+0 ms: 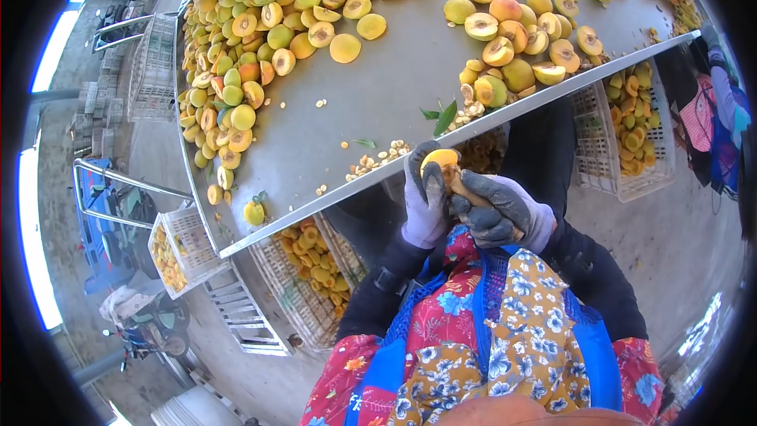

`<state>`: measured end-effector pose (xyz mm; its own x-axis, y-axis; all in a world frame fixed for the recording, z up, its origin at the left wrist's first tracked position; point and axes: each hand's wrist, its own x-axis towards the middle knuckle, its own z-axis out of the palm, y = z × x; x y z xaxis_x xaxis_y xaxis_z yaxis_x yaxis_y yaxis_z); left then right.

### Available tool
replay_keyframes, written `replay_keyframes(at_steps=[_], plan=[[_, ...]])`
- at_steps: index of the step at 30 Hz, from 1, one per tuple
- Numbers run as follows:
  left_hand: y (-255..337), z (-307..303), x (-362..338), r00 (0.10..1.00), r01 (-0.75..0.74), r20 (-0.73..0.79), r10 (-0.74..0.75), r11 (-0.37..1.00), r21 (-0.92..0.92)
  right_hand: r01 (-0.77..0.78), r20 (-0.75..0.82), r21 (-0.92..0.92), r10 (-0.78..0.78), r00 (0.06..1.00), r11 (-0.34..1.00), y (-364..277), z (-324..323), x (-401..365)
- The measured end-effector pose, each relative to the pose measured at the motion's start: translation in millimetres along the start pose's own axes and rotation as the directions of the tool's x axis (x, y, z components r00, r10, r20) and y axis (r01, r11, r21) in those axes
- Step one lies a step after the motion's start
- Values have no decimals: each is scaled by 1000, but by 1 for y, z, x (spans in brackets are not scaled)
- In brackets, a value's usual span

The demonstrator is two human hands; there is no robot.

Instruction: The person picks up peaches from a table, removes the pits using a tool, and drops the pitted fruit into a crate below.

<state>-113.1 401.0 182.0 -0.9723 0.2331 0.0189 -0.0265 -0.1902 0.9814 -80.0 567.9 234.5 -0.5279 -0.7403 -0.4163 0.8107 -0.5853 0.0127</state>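
Close in front of my apron, below the table's front edge, both hands meet in grey-coated gloves. My left hand (pixel 426 189) is closed around a yellow peach half (pixel 440 158), its cut side turned partly toward my right hand. My right hand (pixel 498 207) is wrapped round a tan, wooden-looking tool handle (pixel 467 190) that points at the fruit. The tool's working end is hidden against the peach. Just beyond my hands, pale pits (pixel 380 159) and green leaves (pixel 446 116) lie along the edge of the metal table (pixel 355 102).
Heaps of whole and halved peaches (pixel 315 0) cover the far and left table. Below stand crates of fruit, one left (pixel 303 300), one right (pixel 658 166), and a smaller white crate (pixel 193 268). A scooter (pixel 154 319) is parked at left. Another person's sleeve (pixel 721 95) shows far right.
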Motion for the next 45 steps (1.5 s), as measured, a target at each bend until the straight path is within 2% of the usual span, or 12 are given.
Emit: replay_keyframes(at_steps=[8,11,16,20,22,25,27,32,35,38,40,45], plan=[[2,6,1,981,196,77,-181,933,-301,-38,61,196,26,998,980,9,-13,8],[0,2,5,971,234,-20,-240,957,-170,163,-118,-78,-171,978,984,12,0,4],[10,-37,-2,869,375,-64,-491,736,-564,200,-141,-233,-236,961,952,-1,-13,-17],[100,-96,-37,818,550,-334,-469,807,215,169,-297,-471,-336,894,866,0,-23,-17],[106,-148,-59,962,269,-268,-43,31,963,168,-289,-577,-392,874,800,-2,-32,-16],[119,-160,-15,965,234,-209,159,-167,958,61,-348,-608,-334,876,791,-10,-23,-11],[117,-128,62,964,217,-240,112,181,959,-7,-387,-655,-328,862,755,-13,-11,-3],[21,-114,235,958,-52,88,274,-138,989,8,-29,-998,-584,811,60,-12,-24,0],[1,-111,252,994,-68,52,100,157,985,-15,68,-992,-651,756,-122,-15,-19,-4],[8,-111,217,906,421,-87,-414,865,272,-33,99,-987,-751,652,-160,-16,-2,0],[0,-115,174,792,610,247,-558,712,-348,-20,240,-950,-772,588,-311,-23,18,7],[38,-66,82,766,634,297,-571,591,-500,-140,408,-776,-658,633,-616,-31,42,18]])
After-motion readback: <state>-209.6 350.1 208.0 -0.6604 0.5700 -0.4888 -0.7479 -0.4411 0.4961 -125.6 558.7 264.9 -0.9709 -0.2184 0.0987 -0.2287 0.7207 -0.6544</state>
